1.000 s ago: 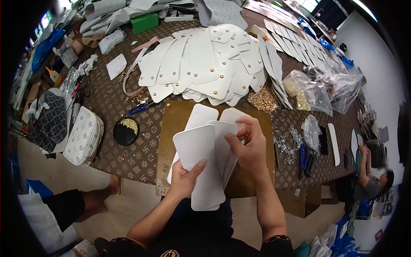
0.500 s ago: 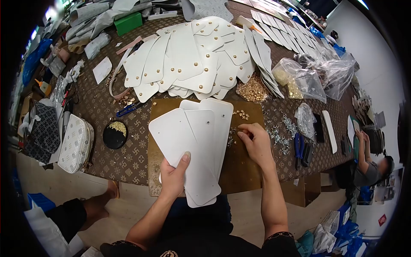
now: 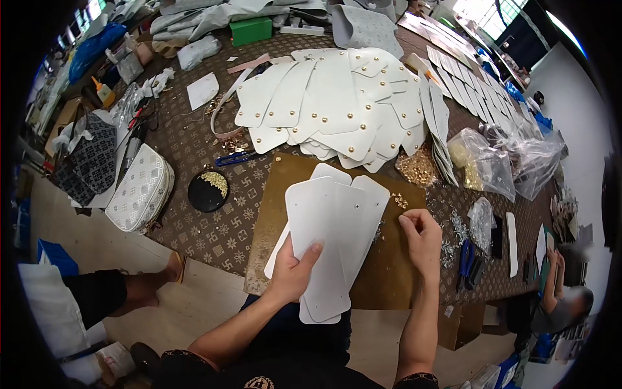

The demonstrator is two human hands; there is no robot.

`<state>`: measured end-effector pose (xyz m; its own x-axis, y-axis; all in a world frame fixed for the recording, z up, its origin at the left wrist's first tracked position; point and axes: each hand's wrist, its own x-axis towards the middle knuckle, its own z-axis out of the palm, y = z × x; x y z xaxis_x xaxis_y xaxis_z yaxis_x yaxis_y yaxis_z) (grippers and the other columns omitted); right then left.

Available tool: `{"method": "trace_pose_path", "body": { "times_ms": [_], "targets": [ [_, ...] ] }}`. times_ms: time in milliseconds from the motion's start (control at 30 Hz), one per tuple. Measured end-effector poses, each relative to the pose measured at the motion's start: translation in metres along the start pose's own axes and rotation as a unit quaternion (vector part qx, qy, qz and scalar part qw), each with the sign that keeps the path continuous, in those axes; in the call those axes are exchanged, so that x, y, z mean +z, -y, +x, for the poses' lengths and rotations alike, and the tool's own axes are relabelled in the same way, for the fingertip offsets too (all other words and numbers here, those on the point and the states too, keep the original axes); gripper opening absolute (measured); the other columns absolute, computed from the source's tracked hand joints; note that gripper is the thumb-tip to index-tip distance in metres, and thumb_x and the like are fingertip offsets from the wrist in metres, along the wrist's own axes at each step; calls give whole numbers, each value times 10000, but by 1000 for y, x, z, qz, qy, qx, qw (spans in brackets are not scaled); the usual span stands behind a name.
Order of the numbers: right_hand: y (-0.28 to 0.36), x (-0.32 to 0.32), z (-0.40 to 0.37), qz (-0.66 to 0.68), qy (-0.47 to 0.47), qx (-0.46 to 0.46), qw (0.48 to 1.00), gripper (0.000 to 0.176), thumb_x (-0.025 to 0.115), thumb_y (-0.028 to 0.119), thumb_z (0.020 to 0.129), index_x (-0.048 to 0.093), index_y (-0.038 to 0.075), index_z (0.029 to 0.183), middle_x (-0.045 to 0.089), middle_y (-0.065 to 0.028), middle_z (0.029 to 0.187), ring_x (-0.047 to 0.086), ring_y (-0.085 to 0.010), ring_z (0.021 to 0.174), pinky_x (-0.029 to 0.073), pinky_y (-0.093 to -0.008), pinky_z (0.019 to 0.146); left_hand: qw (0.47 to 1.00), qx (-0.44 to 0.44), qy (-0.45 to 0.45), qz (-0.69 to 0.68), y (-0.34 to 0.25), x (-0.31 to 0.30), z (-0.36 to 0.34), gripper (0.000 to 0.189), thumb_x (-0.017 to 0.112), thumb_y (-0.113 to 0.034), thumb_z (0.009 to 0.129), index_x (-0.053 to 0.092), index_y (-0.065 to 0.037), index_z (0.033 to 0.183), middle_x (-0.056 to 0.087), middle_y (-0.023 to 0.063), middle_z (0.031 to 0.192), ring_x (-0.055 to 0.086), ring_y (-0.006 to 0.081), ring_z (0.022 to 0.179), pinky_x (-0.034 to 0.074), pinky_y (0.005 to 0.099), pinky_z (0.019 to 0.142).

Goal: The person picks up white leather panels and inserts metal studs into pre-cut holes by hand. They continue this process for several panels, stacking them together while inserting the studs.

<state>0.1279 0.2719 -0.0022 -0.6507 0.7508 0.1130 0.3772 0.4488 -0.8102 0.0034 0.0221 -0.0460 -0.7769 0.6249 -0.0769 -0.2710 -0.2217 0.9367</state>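
- left hand (image 3: 295, 269) grips a fanned stack of white panels (image 3: 330, 220) by its lower end, thumb across the front, fingers behind.
- the white panels are held above the brown board (image 3: 389, 279), which lies at the near table edge; the fan spreads up and to the right.
- right hand (image 3: 421, 236) is just right of the fan, over the board, with thumb and fingertips pinched together; what sits between them is too small to tell.
- loose gold studs (image 3: 396, 200) lie on the board just above that hand.
- a pile of studded white pieces (image 3: 343, 104) lies further back.
- a black dish (image 3: 208, 190) of studs and a quilted pouch (image 3: 139, 188) sit to the left.
- blue pliers (image 3: 465, 256) and clear plastic bags (image 3: 492, 162) lie to the right.
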Motion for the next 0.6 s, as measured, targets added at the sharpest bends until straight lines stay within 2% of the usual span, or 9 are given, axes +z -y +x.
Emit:
{"method": "trace_pose_path", "body": {
  "times_ms": [67, 133, 167, 267, 400, 467, 600],
  "targets": [
    [16, -4, -2, 47, 4, 20, 999, 109, 753, 73, 943, 698, -8, 991, 689, -1, 830, 573, -56, 723, 484, -223, 684, 999, 5, 43, 27, -3, -1, -1, 369, 572, -162, 1078, 526, 26, 1392, 656, 78, 1236, 606, 137, 1125, 491, 308, 977],
    [39, -6, -10, 147, 16, 11, 989, 93, 766, 20, 920, 707, -5, 987, 708, -4, 864, 607, -42, 761, 496, -201, 704, 998, 1, 56, 25, -7, -2, -1, 352, 568, -148, 1078, 543, 28, 1381, 663, 73, 1222, 608, 131, 1112, 494, 302, 967],
    [49, -3, -14, 146, 13, 13, 989, 93, 766, 20, 920, 707, -5, 987, 708, -4, 864, 607, -42, 761, 496, -201, 704, 997, -2, 71, 23, -8, -2, -1, 336, 564, -134, 1077, 560, 29, 1371, 670, 68, 1208, 610, 125, 1099, 497, 296, 957],
    [78, 24, -20, 249, 92, -19, 964, 123, 778, -56, 880, 716, -11, 977, 735, -25, 882, 670, -59, 832, 543, -215, 734, 997, -19, 67, 19, -5, -3, -2, 322, 563, -117, 1073, 572, 27, 1361, 676, 64, 1202, 613, 120, 1088, 502, 289, 944],
    [79, 55, -11, 220, 124, -84, 964, 149, 799, -57, 845, 724, -3, 961, 721, -42, 952, 665, -88, 833, 544, -236, 740, 998, 8, 66, 14, -3, -5, -1, 303, 600, -126, 1062, 583, 3, 1336, 675, 39, 1176, 620, 97, 1045, 519, 274, 907],
    [76, 63, -8, 195, 122, -157, 961, 176, 758, -136, 817, 701, -16, 932, 677, -82, 1100, 644, -130, 959, 552, -262, 805, 997, 6, 71, 25, -4, -5, -2, 328, 565, -106, 1069, 575, 23, 1370, 676, 66, 1214, 617, 121, 1089, 508, 294, 938],
    [78, 68, -6, 185, 126, -162, 961, 204, 764, -143, 793, 700, -5, 930, 632, -80, 1144, 623, -151, 987, 548, -277, 815, 997, -13, 82, 0, -2, -6, -2, 332, 562, -98, 1069, 573, 21, 1378, 678, 68, 1220, 620, 125, 1093, 511, 297, 940]
  ]
}}
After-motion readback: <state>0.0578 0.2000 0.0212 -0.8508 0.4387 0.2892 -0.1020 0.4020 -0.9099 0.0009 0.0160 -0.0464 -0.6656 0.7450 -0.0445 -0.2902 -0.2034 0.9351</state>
